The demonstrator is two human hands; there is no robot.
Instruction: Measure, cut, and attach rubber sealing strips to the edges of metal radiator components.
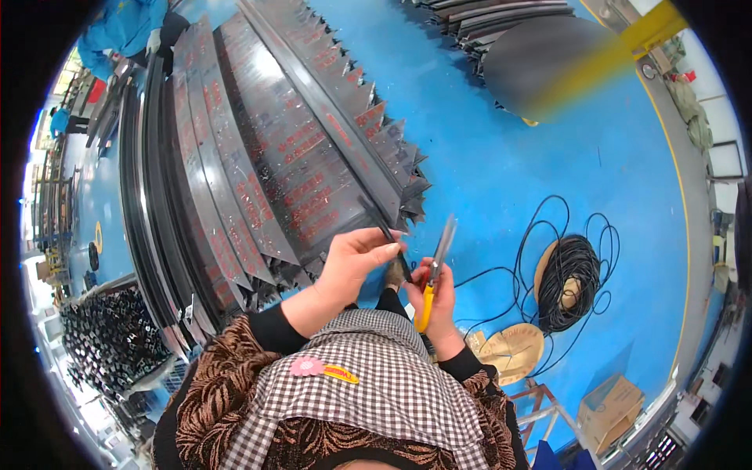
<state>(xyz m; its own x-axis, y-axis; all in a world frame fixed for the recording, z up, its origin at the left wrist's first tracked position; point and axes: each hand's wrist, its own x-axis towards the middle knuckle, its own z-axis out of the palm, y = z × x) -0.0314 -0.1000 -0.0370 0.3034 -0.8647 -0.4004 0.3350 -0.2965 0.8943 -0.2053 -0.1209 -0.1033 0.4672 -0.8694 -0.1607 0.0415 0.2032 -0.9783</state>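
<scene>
My left hand (pixel 351 263) is closed, pinching a thin black strip (pixel 381 220) between thumb and fingers in front of my apron. The strip's lower end reaches down to the fingers of my right hand (pixel 443 305). That hand is wrapped round yellow-handled scissors (pixel 441 257), blades pointing up and away from me. Right of my hands, a black cord coil (pixel 570 274) lies on a brown reel, and one loose length of cord runs from it toward my right hand. Whether the strip joins this cord is hidden.
Long dark metal profiles (pixel 309 168) with red print are stacked ahead and left, jagged ends facing right. Several bundled black bars (pixel 110 333) stand at lower left. A round cardboard disc (pixel 511 354) and a carton (pixel 611 413) lie right. A blue-clad person (pixel 121 35) works at upper left.
</scene>
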